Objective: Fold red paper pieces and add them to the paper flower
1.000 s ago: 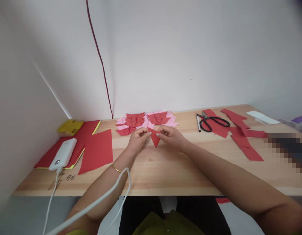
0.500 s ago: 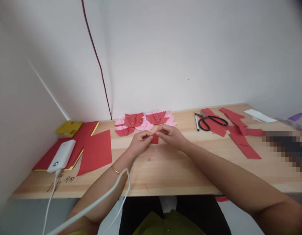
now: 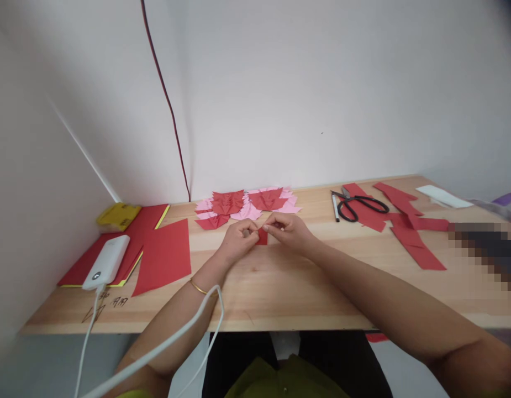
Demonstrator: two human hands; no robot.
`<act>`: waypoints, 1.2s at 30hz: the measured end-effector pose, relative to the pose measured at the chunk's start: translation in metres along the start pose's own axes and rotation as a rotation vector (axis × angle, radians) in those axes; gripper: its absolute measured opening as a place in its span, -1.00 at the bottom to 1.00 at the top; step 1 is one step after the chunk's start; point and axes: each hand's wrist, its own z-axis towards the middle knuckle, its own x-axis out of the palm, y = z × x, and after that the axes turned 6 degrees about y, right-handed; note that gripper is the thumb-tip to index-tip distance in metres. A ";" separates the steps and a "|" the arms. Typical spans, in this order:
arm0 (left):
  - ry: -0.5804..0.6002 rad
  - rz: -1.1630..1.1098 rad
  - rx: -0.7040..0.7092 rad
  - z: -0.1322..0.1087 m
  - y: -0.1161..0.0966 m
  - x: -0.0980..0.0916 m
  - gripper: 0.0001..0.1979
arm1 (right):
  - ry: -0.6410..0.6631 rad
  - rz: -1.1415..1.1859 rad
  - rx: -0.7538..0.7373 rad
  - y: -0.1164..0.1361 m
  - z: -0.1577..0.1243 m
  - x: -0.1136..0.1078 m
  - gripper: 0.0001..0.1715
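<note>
Both my hands meet over the middle of the wooden table. Between them is a small folded piece of red paper. My left hand pinches its left edge with curled fingers. My right hand pinches its right edge, fingers closed. Only a small patch of the paper shows between the fingertips. Just behind my hands lies a pile of folded red and pink paper shapes.
Red paper sheets and a white power bank with its cable lie at the left, beside a yellow object. Black scissors, a pen and red paper strips lie at the right. A blurred patch sits at the far right.
The red paper was a downward-pointing triangle a second ago; it has been folded up into a small piece between my fingertips. My hands have drawn closer together.
</note>
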 end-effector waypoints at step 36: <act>-0.176 -0.603 -0.065 0.008 0.028 0.001 -0.81 | 0.041 0.052 0.177 -0.024 0.005 -0.015 -0.76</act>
